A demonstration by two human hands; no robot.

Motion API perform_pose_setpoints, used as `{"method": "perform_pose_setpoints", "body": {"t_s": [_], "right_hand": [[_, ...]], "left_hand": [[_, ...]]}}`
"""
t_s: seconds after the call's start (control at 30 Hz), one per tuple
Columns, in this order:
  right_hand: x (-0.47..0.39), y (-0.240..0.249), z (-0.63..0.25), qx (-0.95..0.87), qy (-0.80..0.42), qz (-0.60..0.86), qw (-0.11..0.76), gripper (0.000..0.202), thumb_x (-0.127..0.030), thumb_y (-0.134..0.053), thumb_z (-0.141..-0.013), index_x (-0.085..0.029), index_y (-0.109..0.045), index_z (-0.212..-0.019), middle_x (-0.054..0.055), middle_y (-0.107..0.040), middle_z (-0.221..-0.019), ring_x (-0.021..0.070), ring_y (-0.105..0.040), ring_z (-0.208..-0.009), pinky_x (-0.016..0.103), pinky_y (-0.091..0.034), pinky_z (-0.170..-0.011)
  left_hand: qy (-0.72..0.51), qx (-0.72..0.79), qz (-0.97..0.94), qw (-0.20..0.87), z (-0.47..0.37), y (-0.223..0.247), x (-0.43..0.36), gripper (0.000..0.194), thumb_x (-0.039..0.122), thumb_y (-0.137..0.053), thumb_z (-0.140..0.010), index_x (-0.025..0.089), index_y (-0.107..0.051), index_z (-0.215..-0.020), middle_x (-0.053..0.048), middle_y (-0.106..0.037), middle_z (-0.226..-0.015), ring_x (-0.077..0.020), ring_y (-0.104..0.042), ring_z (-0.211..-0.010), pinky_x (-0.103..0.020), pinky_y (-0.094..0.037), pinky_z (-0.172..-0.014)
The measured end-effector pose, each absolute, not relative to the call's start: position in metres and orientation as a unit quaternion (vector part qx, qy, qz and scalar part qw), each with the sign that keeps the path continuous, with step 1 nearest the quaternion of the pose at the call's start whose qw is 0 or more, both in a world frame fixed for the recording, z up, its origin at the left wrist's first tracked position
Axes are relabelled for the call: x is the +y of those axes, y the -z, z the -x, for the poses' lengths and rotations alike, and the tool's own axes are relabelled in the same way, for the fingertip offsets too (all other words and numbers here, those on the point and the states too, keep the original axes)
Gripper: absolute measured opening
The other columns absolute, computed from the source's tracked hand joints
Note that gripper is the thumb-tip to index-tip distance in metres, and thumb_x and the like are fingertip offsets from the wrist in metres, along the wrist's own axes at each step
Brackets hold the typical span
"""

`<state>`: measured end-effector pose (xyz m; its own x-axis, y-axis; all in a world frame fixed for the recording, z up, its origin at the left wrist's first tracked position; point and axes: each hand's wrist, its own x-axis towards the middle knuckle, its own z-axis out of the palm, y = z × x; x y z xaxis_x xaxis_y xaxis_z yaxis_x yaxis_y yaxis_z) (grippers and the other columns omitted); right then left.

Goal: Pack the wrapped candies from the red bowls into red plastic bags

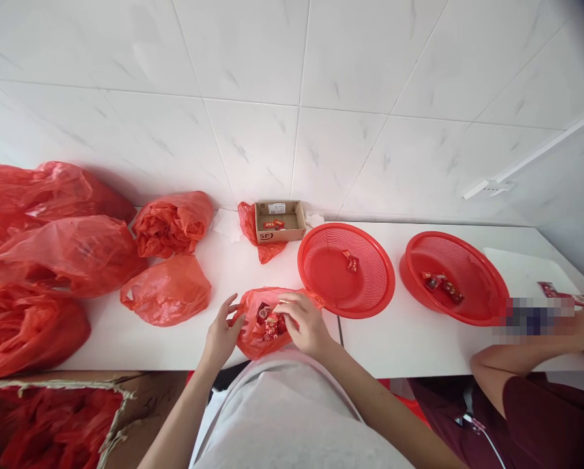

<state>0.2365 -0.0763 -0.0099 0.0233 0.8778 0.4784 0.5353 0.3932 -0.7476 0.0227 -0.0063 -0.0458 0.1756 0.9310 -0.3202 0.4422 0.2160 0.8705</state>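
Evidently, the open red bag sits at the lower centre of the frame, with small wrapped packets inside. The left hand is at its left rim, fingers part-open and curved; whether they pinch the film cannot be told. The right hand reaches over the right side, fingers bent close to the packets; any hold on one cannot be confirmed.

Handling, as judged: the thin film is liable to fold inward, so the left fingers do best to steady the rim lightly while the right works from above with fingertips only, without dragging the film along. The packets lie overlapped and are best parted singly.

Clearances: the near edge of the white table runs close below the bag, and a drop there is the main risk. The first red basket stands just beside the bag at upper right, leaving the right hand tight sideways margin. Leftward, bare tabletop separates the bag from a tied-looking red bundle; upward, the cardboard box limits reach.
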Motion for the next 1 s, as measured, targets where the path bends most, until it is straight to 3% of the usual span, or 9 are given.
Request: {"method": "perform_pose_setpoints", "body": {"t_s": [0.1, 0.17, 0.33, 0.43, 0.67, 0.87, 1.0], "right_hand": [[-0.078, 0.035, -0.239, -0.677, -0.251, 0.545, 0.426, 0.045, -0.002, -0.044, -0.08, -0.027, -0.066, -0.111, 0.009, -0.058, -0.127, 0.0223, -0.056, -0.117, 0.042, -0.049, -0.098], [-0.076, 0.044, -0.255, -0.642, -0.272, 0.569, 0.436, 0.044, -0.004, -0.044, -0.079, -0.029, -0.068, -0.107, 0.006, -0.06, -0.123, 0.022, -0.055, -0.117, 0.044, -0.045, -0.102], [-0.052, 0.06, -0.341, -0.488, -0.221, 0.719, 0.442, 0.03, -0.016, -0.046, -0.084, -0.025, -0.069, -0.1, 0.007, -0.064, -0.116, 0.0228, -0.056, -0.113, 0.042, -0.043, -0.101], [-0.042, 0.076, -0.401, -0.381, -0.192, 0.82, 0.382, 0.035, -0.019, -0.043, -0.086, -0.019, -0.062, -0.116, 0.011, -0.062, -0.122, 0.0243, -0.057, -0.113, 0.04, -0.045, -0.097], [-0.023, 0.112, -0.469, -0.319, -0.214, 0.877, 0.288, 0.067, -0.029, -0.062, -0.081, -0.017, -0.04, -0.143, 0.019, -0.047, -0.141, 0.0321, -0.046, -0.127, 0.041, -0.042, -0.096], [0.008, 0.124, -0.476, -0.321, -0.244, 0.877, 0.262, 0.068, -0.042, -0.065, -0.079, -0.02, -0.044, -0.14, 0.019, -0.04, -0.145, 0.0323, -0.045, -0.126, 0.041, -0.041, -0.097], [0.024, 0.131, -0.46, -0.298, -0.242, 0.882, 0.273, 0.06, -0.037, -0.06, -0.084, -0.015, -0.046, -0.137, 0.023, -0.039, -0.142, 0.0367, -0.037, -0.132, 0.049, -0.036, -0.102]], "left_hand": [[-0.251, 0.589, -0.57, 0.515, -0.025, 0.043, -0.007, 0.057, 0.04, -0.054, -0.085, 0.026, -0.04, -0.138, -0.01, -0.061, -0.124, -0.0161, -0.07, -0.079, -0.034, -0.056, -0.078], [-0.256, 0.585, -0.566, 0.521, -0.026, 0.042, -0.008, 0.058, 0.04, -0.054, -0.085, 0.024, -0.039, -0.139, -0.01, -0.061, -0.124, -0.0159, -0.07, -0.079, -0.033, -0.056, -0.077], [-0.245, 0.6, -0.577, 0.498, -0.023, 0.045, -0.007, 0.062, 0.043, -0.057, -0.083, 0.027, -0.037, -0.14, -0.01, -0.059, -0.127, -0.0163, -0.069, -0.08, -0.035, -0.055, -0.079], [-0.222, 0.625, -0.592, 0.458, -0.02, 0.044, -0.006, 0.069, 0.05, -0.06, -0.08, 0.029, -0.036, -0.142, -0.01, -0.057, -0.13, -0.0193, -0.067, -0.086, -0.041, -0.052, -0.085], [-0.169, 0.649, -0.586, 0.455, -0.016, 0.046, -0.011, 0.081, 0.058, -0.062, -0.075, 0.027, -0.033, -0.145, -0.015, -0.048, -0.14, -0.0262, -0.064, -0.101, -0.045, -0.05, -0.09], [-0.155, 0.663, -0.583, 0.443, -0.02, 0.051, -0.018, 0.081, 0.059, -0.062, -0.073, 0.026, -0.036, -0.143, -0.013, -0.057, -0.132, -0.0287, -0.062, -0.107, -0.046, -0.047, -0.094], [-0.178, 0.669, -0.565, 0.449, -0.028, 0.05, -0.019, 0.083, 0.057, -0.065, -0.071, 0.026, -0.037, -0.143, -0.011, -0.063, -0.123, -0.0294, -0.064, -0.104, -0.046, -0.05, -0.09]]}}
